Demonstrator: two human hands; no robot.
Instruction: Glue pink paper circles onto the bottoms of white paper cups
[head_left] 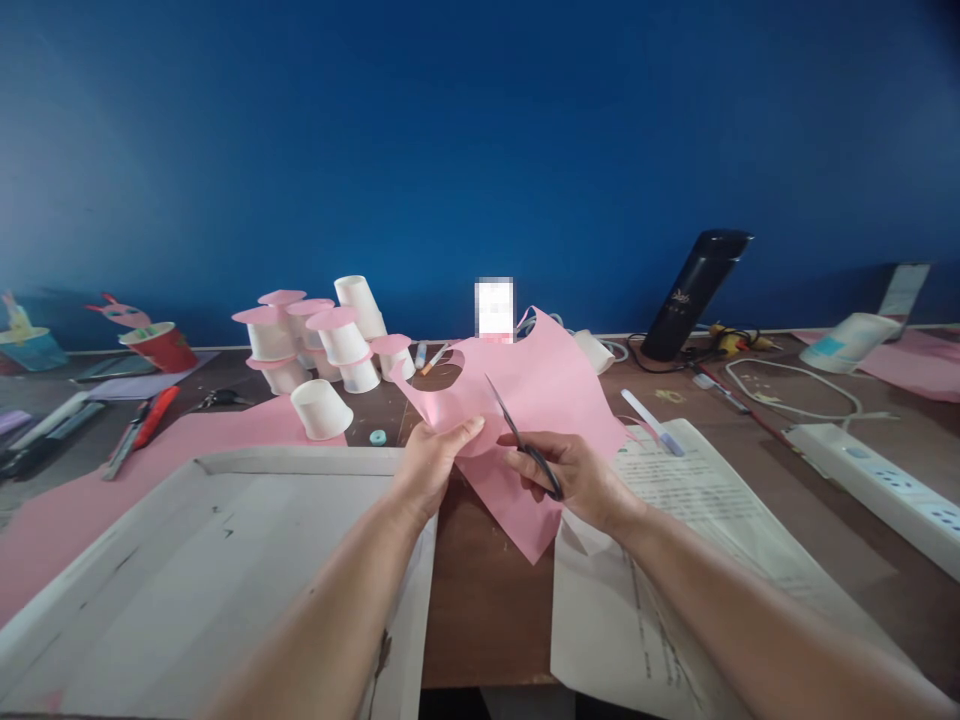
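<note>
A sheet of pink paper (547,390) with cut-out edges is held up over the wooden table. My left hand (431,460) pinches its lower left part, thumb on top. My right hand (574,475) grips black-handled scissors (517,435), their blades pointing up and away into the sheet. Both forearms reach in from the bottom of the view.
Upturned white paper cups (322,410) topped with pink discs stand stacked at the back left. A white tray (225,560) lies front left, printed sheets (675,560) front right. A power strip (877,480), cables, a black device (694,290), a red cup (161,345) and tools line the edges.
</note>
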